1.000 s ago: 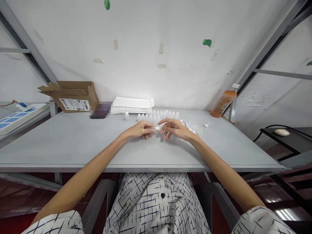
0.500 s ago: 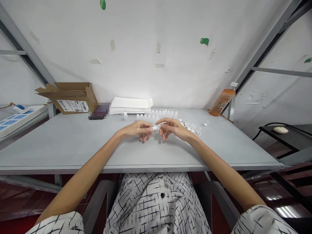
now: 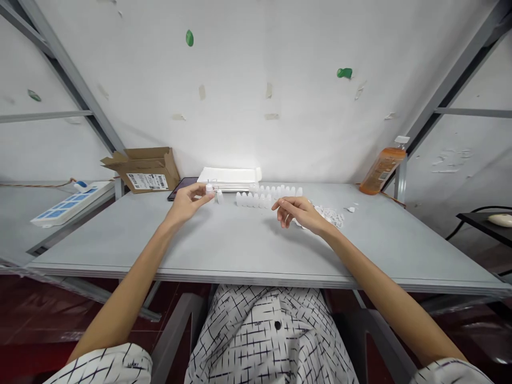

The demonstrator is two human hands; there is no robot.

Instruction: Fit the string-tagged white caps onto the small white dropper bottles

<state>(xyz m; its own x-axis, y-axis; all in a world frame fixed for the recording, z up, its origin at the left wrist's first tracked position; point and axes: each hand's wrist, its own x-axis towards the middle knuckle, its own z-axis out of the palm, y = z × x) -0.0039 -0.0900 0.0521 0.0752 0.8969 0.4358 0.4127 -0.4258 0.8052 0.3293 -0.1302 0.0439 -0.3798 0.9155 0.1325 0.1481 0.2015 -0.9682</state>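
Observation:
My left hand [image 3: 187, 202] grips a small white bottle [image 3: 209, 189] between thumb and fingers, at the left of the table. Just right of it stands another small white bottle [image 3: 220, 197]. My right hand [image 3: 295, 210] hovers over the table's middle with its fingers bent and the fingertips close together; whether anything is between them is too small to tell. Behind it, rows of small white bottles [image 3: 256, 200] stand upright. A pile of small white caps and rings [image 3: 331, 215] lies beside my right wrist, partly hidden by the hand.
A cardboard box [image 3: 148, 170], a dark phone [image 3: 182, 186] and a stack of white trays [image 3: 230, 175] are at the back left. An orange drink bottle [image 3: 383, 168] leans at the back right. A power strip [image 3: 72, 204] lies far left.
My left hand has moved left from the middle, carrying a white bottle beside the lone standing one. The hands have parted. The view has turned slightly left.

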